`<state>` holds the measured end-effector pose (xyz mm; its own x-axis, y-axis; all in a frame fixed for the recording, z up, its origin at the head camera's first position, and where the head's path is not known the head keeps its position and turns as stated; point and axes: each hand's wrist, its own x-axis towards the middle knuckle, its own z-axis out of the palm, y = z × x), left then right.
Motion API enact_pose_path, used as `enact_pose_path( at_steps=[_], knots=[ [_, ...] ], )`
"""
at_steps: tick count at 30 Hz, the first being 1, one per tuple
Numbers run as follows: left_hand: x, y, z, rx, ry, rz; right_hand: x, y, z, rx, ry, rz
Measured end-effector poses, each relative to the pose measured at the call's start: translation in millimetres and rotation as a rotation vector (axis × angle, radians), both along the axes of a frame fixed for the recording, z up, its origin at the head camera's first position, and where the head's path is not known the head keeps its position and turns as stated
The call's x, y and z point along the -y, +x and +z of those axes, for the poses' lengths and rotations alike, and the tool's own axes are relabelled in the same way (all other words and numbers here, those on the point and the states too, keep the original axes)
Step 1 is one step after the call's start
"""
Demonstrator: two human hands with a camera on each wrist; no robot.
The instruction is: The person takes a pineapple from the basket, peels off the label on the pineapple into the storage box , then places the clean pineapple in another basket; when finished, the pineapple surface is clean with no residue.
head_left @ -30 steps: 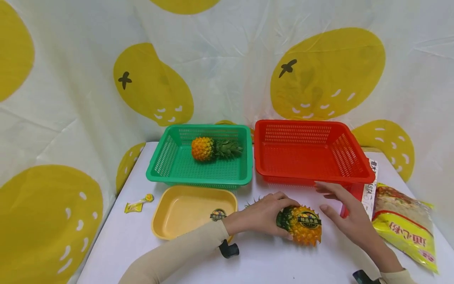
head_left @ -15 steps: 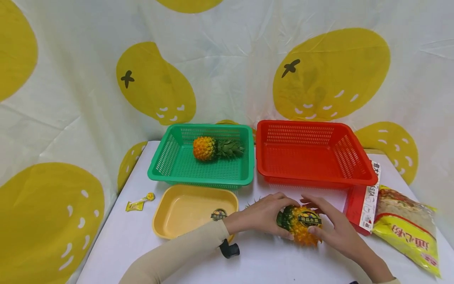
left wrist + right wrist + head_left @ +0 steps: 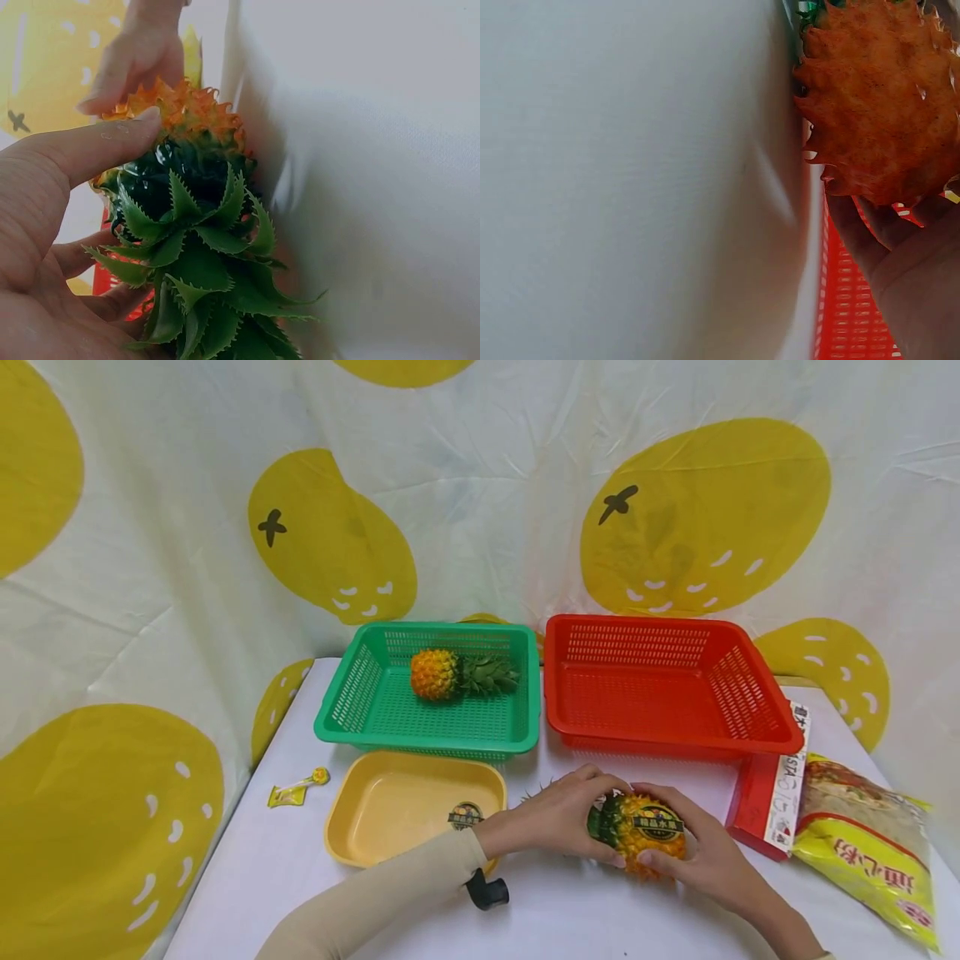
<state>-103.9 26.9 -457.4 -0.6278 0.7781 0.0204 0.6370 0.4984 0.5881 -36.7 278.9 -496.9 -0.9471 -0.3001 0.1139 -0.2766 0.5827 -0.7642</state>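
A small orange pineapple with a black and gold label lies sideways on the white table in the head view. My left hand grips it at the leafy end, thumb along its side. Green spiky leaves point toward the left wrist camera. Around the other end, my right hand holds the fruit between thumb and fingers. The rounded orange base fills the corner of the right wrist view, fingers beneath it.
Behind stand a green basket with another pineapple and a red basket. A yellow tub with a similar label is at left, beside a wrapped lollipop. At right lie a red box and a yellow food bag.
My right hand has come in from the right and taken hold of the pineapple's base end. My left hand keeps its grip in nearly the same place.
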Motion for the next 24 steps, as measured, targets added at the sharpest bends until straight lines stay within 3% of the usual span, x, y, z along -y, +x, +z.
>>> enact_pose_path(
  at_steps=[7,13,18,24],
  knots=[
    [-0.2,0.4,0.0,-0.008,-0.015,-0.001,2,1.2,-2.8,0.064,-0.071,-0.016],
    [2.1,0.2,8.0,-0.027,-0.042,-0.024,2,1.1,-3.2,0.086,-0.078,-0.022],
    [0.6,-4.5,14.9,-0.033,0.022,-0.047,2,1.5,-4.3,0.079,-0.046,-0.048],
    [-4.7,-7.6,15.0,-0.050,0.082,-0.055,2,2.0,-4.5,0.073,-0.036,-0.054]
  ],
)
